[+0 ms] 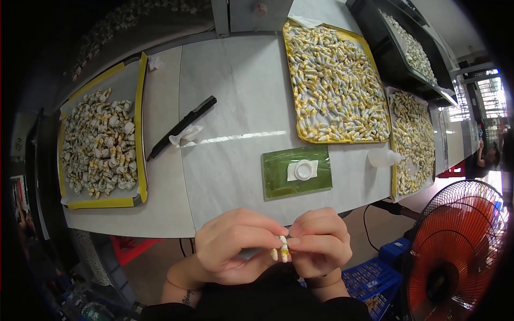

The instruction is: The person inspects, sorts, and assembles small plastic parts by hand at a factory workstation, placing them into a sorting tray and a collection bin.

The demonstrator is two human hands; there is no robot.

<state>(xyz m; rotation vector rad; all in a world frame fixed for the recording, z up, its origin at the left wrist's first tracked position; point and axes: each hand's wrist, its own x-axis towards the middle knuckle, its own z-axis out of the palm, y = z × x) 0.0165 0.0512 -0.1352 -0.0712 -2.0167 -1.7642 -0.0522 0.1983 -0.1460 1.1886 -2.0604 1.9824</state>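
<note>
Near the table's front edge, my left hand (233,246) and my right hand (321,241) meet with their fingertips pinched together. Between them is a small white-and-yellow piece (284,249) with two pale, leg-like ends pointing down toward me. Both hands grip it; its upper part is partly covered by the fingers. Just beyond my hands, a green mat (276,184) lies on the table and bears a small round white dish (304,170) on a white pad. A translucent squeeze bottle (379,158) lies to the right of the mat.
Yellow-edged trays of small white-and-yellow pieces stand at left (140,160) and back right (342,141), with another tray (395,179) farther right. A black stick-like tool (184,124) lies beside crumpled tissue (187,135). A black bin (396,59) and an orange fan (450,257) flank the right side.
</note>
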